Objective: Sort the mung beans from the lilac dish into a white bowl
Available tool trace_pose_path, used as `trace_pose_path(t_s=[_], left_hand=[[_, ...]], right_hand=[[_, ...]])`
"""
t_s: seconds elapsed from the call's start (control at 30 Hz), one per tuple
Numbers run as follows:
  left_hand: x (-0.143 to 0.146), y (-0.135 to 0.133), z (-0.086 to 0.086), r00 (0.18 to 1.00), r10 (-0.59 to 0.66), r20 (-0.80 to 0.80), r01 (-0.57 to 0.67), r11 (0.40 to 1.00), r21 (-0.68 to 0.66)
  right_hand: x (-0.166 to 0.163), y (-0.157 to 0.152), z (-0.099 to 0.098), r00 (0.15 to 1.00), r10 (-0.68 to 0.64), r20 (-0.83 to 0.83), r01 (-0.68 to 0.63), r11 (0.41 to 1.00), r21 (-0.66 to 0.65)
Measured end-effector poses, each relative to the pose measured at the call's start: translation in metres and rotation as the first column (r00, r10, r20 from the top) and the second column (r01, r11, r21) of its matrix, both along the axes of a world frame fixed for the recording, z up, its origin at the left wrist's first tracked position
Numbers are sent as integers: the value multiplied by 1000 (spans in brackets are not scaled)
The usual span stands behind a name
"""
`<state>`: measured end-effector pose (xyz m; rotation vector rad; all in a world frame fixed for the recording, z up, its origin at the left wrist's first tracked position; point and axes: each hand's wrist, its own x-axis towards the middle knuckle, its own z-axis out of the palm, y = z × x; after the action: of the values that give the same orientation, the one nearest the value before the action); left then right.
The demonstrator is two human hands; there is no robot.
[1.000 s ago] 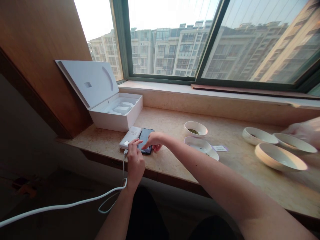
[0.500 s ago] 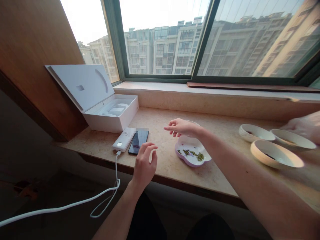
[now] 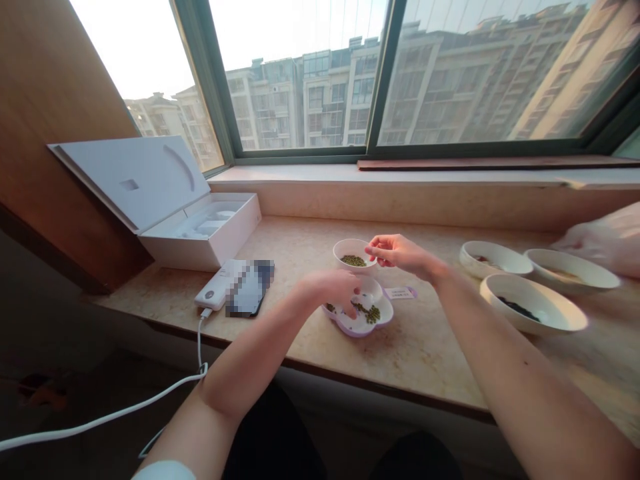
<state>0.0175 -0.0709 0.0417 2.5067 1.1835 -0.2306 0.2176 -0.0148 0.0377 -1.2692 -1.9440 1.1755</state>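
Left of the scalloped lilac plastic dish [image 3: 358, 327], an open white cardboard box [image 3: 200, 230] stands beyond a smooth white power bank [image 3: 213, 290], which touches a phone [image 3: 250, 287] with a pixelated screen. The left hand [image 3: 333, 290], off the phone now, curls down into the dish among glossy mung beans [image 3: 371, 315]; whether it grips any is hidden. Behind the dish, the right hand [image 3: 400, 253] pinches its fingers shut just above a small white ceramic bowl [image 3: 354, 252]. Right of the dish lie three wide ceramic bowls [image 3: 533, 303], then another person's hand [image 3: 597, 240] at the frame's edge. The mottled stone sill [image 3: 425, 353] stays open in front of the dish.
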Motion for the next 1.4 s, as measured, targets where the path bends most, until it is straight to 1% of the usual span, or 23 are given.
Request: trace_pose_path(t_s=[0.07, 0.13, 0.2, 0.33, 0.53, 0.63, 0.8, 0.9, 1.0, 1.1, 1.2, 1.3, 1.4], left_hand=[[5, 6, 2, 998, -2, -57, 1, 1000, -8], [9, 9, 2, 995, -11, -99, 10, 1000, -15], [11, 8, -1, 995, -20, -99, 17, 999, -27], [11, 4, -8, 1000, -1, -12, 1, 999, -40], [8, 6, -16, 997, -35, 72, 37, 999, -26], [9, 8, -18, 996, -53, 68, 54, 999, -9], [13, 6, -17, 990, -119, 75, 112, 990, 83], [14, 7, -12, 981, -127, 144, 115, 989, 90], [14, 9, -10, 957, -118, 266, 103, 992, 68], [12, 13, -12, 900, -102, 423, 102, 995, 23], [10, 16, -14, 797, -76, 599, 135, 989, -54], [9, 16, -12, 665, 29, 746, 173, 966, -191], [9, 14, -7, 530, 165, 832, 211, 924, -318]], right_hand=[[3, -1, -8, 999, -26, -28, 26, 999, 22], [3, -3, -14, 998, -65, -19, 66, 996, 67], [2, -7, -17, 995, -104, 2, 103, 987, 126], [0, -12, -17, 988, -141, 64, 127, 974, 185], [-1, -17, -18, 955, -198, 222, 140, 958, 252], [-2, -18, -17, 947, -227, 229, 155, 943, 295], [-5, -19, -17, 943, -248, 220, 169, 930, 327], [-6, -18, -19, 948, -246, 201, 169, 926, 339], [-4, -16, -20, 953, -239, 188, 164, 924, 344], [-4, -17, -20, 947, -245, 209, 156, 917, 367], [-4, -20, -16, 938, -239, 250, 126, 909, 396], [-5, -25, -9, 932, -219, 290, 85, 907, 413], [-8, -30, -3, 927, -171, 333, 6, 896, 444]])
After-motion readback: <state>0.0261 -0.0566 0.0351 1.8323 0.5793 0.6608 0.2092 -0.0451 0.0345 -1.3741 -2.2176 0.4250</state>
